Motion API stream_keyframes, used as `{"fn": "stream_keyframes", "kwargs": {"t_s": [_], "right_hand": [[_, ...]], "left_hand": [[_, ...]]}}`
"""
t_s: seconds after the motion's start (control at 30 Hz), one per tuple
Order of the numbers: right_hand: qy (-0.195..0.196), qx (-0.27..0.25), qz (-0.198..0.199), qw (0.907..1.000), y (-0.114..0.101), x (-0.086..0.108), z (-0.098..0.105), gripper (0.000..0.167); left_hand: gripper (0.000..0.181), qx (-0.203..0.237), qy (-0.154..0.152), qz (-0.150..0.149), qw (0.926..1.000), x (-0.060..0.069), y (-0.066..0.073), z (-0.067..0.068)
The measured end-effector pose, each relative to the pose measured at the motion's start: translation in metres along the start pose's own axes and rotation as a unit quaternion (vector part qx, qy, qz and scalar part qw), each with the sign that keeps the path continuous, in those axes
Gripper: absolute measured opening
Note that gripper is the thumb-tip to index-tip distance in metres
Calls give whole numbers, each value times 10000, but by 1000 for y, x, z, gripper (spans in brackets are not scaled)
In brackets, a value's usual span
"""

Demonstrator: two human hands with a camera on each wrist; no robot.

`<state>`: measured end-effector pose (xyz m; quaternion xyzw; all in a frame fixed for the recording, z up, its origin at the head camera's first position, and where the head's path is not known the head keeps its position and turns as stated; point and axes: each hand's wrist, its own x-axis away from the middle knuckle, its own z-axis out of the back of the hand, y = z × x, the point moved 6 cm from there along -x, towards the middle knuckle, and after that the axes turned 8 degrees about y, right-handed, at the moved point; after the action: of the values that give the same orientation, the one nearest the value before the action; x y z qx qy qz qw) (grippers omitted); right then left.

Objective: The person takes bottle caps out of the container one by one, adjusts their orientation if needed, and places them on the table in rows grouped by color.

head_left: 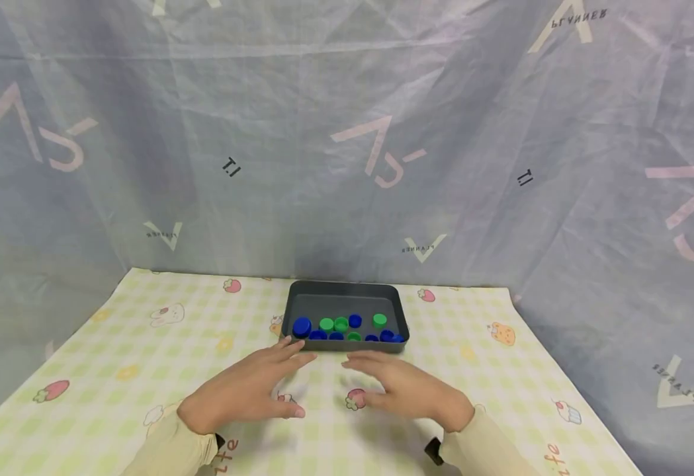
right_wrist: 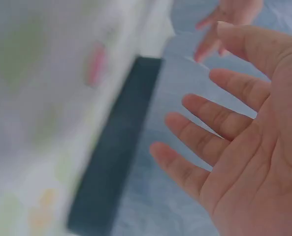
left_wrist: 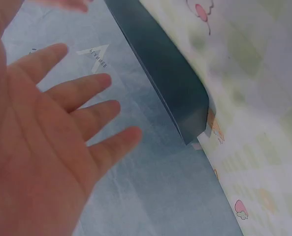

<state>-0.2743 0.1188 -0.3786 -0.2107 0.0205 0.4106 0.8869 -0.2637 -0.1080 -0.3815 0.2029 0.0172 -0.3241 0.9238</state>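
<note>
A dark grey tray [head_left: 342, 288] stands on the table, with several blue and green bottle caps in it, most of them along its near side. Among them are a large blue cap [head_left: 302, 326] at the left and a green cap [head_left: 379, 320] at the right. My left hand [head_left: 251, 387] hovers in front of the tray's near left corner, fingers spread and holding nothing. Opposite it, my right hand [head_left: 409, 389] is held before the near right part, also with extended fingers and nothing in them. Both wrist views show the palms bare and the tray's outer wall [left_wrist: 165, 73] beyond the fingers.
A checked tablecloth [head_left: 144, 357] printed with strawberries and cakes covers the table. Behind and at both sides hangs a grey cloth curtain [head_left: 299, 178] with printed letters. The tray sits near the table's back edge.
</note>
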Motion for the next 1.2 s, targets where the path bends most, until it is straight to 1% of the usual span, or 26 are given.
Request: {"fn": "stream_keyframes", "kwargs": {"t_s": [0.1,0.17,0.23,0.33,0.47,0.57,0.67,0.77,0.87,1.03,1.2], "right_hand": [[384,-38,-7,9993,1,-16,20,50],[691,-71,-51,9976,5,-24,33,48],[946,-104,-181,9953,11,-30,45,47],[1175,-178,-487,9917,23,-32,57,45],[1340,-155,-975,9860,40,-29,63,42],[1447,-129,-1217,9819,52,-25,64,39],[1530,6,-1443,9776,66,-21,62,34],[1519,212,-1770,9722,80,-18,58,28],[1431,358,-2011,9684,94,-16,51,24],[1342,499,-2137,9663,109,-17,35,19],[1272,788,-2088,9664,115,-20,23,16]], "left_hand": [[83,53,167,-46,9998,1,1,6],[80,-12,312,-99,9995,1,2,11],[77,-67,459,-113,9989,2,2,15],[72,-76,619,-130,9980,2,3,20],[67,-26,681,-59,9977,4,1,24],[66,-37,753,-20,9971,5,-2,28],[63,-135,877,-51,9960,7,-4,34],[60,-252,985,-81,9948,9,-7,40],[59,-283,1036,-31,9942,10,-8,44],[58,-255,1000,23,9947,11,-10,45],[57,-205,950,57,9953,10,-9,44]]}}
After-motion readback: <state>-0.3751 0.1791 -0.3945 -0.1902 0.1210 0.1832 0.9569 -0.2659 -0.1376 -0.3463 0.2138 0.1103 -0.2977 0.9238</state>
